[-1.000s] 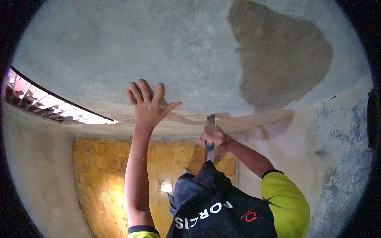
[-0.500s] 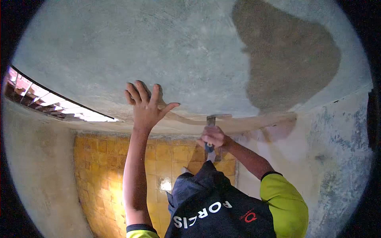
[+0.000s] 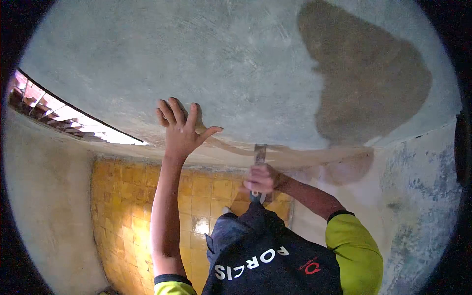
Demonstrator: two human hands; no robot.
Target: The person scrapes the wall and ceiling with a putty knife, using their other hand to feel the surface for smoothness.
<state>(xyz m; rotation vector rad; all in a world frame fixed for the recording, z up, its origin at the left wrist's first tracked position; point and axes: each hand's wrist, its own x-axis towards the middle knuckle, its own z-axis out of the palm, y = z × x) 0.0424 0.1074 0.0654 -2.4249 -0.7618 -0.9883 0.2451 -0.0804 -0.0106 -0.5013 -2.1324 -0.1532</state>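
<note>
My left hand (image 3: 183, 130) lies against the grey wall (image 3: 236, 73), its fingers spread and holding nothing. To its right, my right hand (image 3: 260, 178) is wrapped round the dark handle of a scraper (image 3: 260, 153). The scraper's flat metal blade points up toward the lower part of the wall; whether its edge touches the surface I cannot make out. My right hand is slightly blurred.
A large dark damp-looking patch (image 3: 371, 73) marks the wall at upper right. A barred window opening (image 3: 73, 120) is at left. Yellow tiles (image 3: 128, 196) cover the floor below. A side wall (image 3: 418, 196) with worn blue-white paint stands at right.
My right hand and the scraper have shifted slightly down, toward my body. My left hand stays in place on the wall. The view has tilted a little.
</note>
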